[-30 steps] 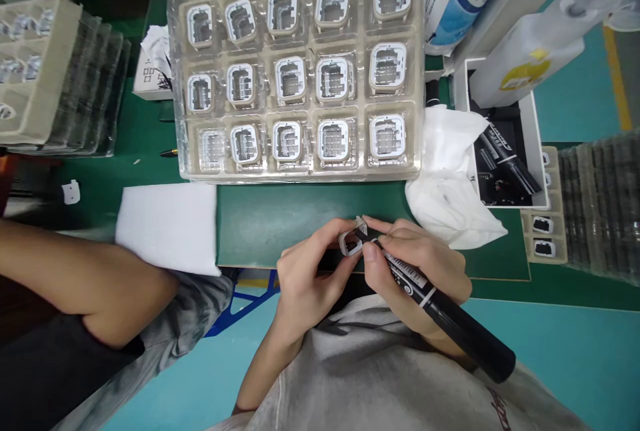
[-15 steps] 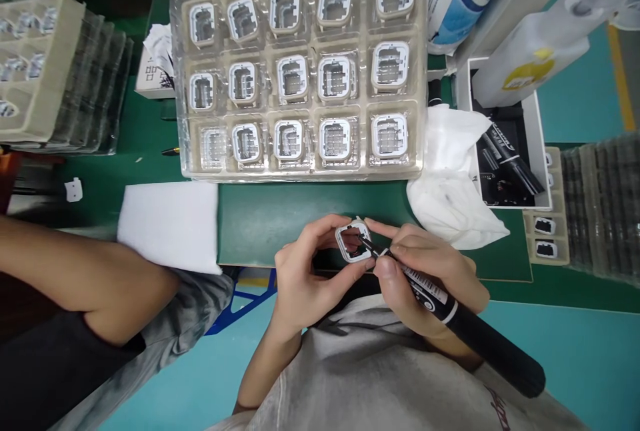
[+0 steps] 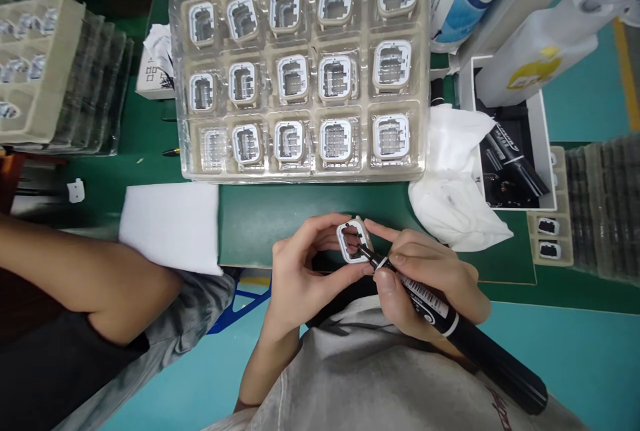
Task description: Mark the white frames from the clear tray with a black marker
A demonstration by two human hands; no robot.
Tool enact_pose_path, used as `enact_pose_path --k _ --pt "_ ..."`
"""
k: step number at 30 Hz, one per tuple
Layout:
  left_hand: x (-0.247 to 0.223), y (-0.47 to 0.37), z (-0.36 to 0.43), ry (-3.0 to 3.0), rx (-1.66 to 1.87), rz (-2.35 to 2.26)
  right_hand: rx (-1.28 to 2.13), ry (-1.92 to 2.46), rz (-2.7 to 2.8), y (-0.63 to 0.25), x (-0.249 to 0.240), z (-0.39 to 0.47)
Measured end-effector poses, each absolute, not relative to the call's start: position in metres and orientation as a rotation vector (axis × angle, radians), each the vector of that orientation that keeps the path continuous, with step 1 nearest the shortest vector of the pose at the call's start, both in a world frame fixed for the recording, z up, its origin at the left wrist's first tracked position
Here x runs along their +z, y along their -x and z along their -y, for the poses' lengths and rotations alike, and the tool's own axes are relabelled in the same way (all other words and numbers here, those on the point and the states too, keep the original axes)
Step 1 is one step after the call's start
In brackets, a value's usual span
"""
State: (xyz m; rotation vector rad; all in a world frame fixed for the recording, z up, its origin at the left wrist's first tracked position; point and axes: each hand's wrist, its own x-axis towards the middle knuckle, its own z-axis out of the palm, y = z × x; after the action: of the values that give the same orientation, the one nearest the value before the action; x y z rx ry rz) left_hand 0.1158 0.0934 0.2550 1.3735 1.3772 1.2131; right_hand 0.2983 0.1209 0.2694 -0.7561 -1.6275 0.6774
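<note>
Between the fingers and thumb of my left hand (image 3: 305,271) is a small white rounded-square frame (image 3: 343,242), tilted, its opening facing me. My right hand (image 3: 425,277) is closed around a black marker pen (image 3: 435,307) with a barcode label. The marker's tip reaches into the frame's opening at its lower right inner edge; whether it touches cannot be told. My right index finger extends to the frame's upper right side. Above the hands lies a clear plastic tray (image 3: 303,176) with several similar frames in its pockets; the lower-left pocket holds no frame.
A folded white cloth (image 3: 170,227) lies left, a crumpled one (image 3: 455,211) right. Beyond stands a white box (image 3: 543,131) with markers and a spray bottle (image 3: 540,57). Stacked trays flank both sides (image 3: 95,84). A co-worker's arm (image 3: 90,271) is at left.
The marker tip has shifted down and slightly left along the frame's inner edge, and the pen's back end has dropped a little. The frame has turned slightly in my left hand.
</note>
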Motion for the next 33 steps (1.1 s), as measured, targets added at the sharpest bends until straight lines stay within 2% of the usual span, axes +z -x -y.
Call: enact_pose_path --k 17,33 --pt "0.2499 -0.1178 -0.0915 -1.593 1.315 -1.401 0.723 0.88 1.587 -0.2936 0.2682 -0.1187" --pt "0.2508 -0.1124 -0.0914 -1.478 1.182 -1.395 0.703 0.758 1.659 -0.3017 0.2699 -0.1197"
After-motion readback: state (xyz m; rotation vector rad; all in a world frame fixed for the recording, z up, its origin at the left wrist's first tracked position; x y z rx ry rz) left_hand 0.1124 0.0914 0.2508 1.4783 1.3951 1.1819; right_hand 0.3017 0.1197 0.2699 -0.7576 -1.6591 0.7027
